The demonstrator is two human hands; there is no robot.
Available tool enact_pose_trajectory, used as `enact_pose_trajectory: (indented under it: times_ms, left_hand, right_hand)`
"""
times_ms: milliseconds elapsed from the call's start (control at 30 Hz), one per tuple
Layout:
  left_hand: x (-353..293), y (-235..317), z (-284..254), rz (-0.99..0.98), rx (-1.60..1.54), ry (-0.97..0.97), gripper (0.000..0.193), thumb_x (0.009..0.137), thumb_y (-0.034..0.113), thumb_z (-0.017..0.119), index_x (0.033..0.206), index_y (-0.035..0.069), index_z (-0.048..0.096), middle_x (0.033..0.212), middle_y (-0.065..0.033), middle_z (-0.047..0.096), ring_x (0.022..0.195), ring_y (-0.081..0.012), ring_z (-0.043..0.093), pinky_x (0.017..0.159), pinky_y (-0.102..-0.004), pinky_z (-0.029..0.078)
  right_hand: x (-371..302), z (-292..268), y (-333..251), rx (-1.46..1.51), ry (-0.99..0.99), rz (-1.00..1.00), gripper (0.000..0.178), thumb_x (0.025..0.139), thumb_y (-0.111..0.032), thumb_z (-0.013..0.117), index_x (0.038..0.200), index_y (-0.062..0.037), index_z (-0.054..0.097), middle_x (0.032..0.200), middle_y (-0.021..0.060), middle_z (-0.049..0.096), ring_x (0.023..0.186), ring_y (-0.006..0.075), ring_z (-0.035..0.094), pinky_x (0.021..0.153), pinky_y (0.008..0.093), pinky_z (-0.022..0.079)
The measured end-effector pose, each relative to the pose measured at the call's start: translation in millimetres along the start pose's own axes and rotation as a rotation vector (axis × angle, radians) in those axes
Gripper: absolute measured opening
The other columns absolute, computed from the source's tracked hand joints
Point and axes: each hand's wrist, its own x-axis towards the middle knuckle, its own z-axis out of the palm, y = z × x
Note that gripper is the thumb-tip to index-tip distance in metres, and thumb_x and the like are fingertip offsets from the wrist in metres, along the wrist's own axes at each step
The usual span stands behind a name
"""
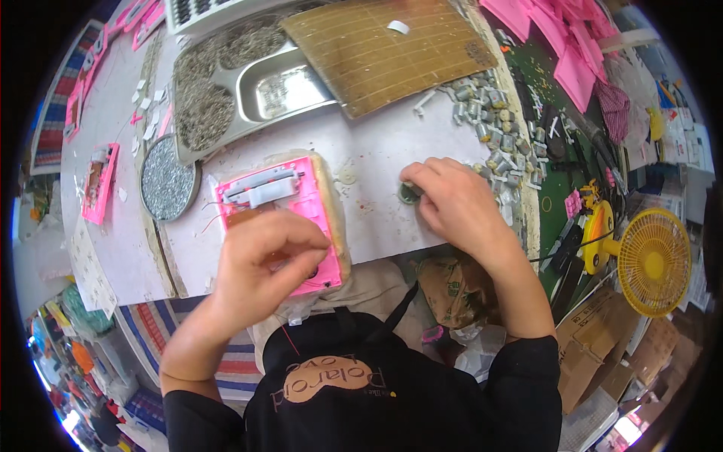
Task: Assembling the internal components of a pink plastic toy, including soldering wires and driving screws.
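A pink plastic casing (312, 197) lies on a padded block (334, 218) in front of me. It holds grey-white parts (265, 190), and thin red wires stick out at its left side. Over its near half hovers my left hand (263, 260), thumb and fingers pinched together; what sits between them is too small or hidden. To the right, my right hand (456, 200) reaches down with curled fingers at a small dark green round dish (409, 193) on the table. The fingertips touch or enter the dish, and its contents are mostly covered.
A round tin of small metal pieces (170, 181) stands left, near another pink casing (99, 183). Behind is a metal tray (245, 113), partly under a brown board (392, 56). Small motors (497, 124) are heaped at right; a yellow fan (654, 262) stands farther right.
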Motion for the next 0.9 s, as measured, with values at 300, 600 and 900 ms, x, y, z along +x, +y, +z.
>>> enact_pose_trajectory:
  times_ms: [300, 600, 900]
  left_hand:
    - [-49, -41, 22, -0.107, -0.165, 0.213, 0.023, 0.089, -0.002, 0.076, 0.109, 0.000, 0.067, 0.096, -0.0062, 0.071, 0.087, -0.0124, 0.070, 0.077, -0.0270, 0.057]
    - [-49, -37, 17, -0.044, -0.148, 0.227, 0.029, 0.088, -0.004, 0.075, 0.112, 0.001, 0.060, 0.099, -0.0058, 0.070, 0.087, -0.0123, 0.071, 0.078, -0.0272, 0.059]
    - [-49, -42, 20, 0.070, -0.100, 0.241, 0.030, 0.086, -0.006, 0.077, 0.109, 0.000, 0.061, 0.098, -0.0101, 0.069, 0.087, -0.0163, 0.072, 0.075, -0.0297, 0.060]
  right_hand:
    - [-1, 0, -94, 1.541, -0.191, 0.526, 0.047, 0.090, 0.002, 0.076, 0.132, -0.0031, 0.058, 0.092, -0.0013, 0.061, 0.078, 0.0021, 0.057, 0.066, 0.0166, 0.045]
    - [13, 20, -110, 1.737, -0.320, 0.581, 0.047, 0.091, 0.004, 0.072, 0.135, -0.0023, 0.054, 0.087, 0.0030, 0.062, 0.073, 0.0071, 0.061, 0.064, 0.0218, 0.050]
    - [4, 20, -119, 1.273, -0.169, 0.396, 0.047, 0.088, 0.004, 0.075, 0.131, -0.0032, 0.058, 0.091, 0.0050, 0.066, 0.082, 0.0091, 0.065, 0.068, 0.0238, 0.055]
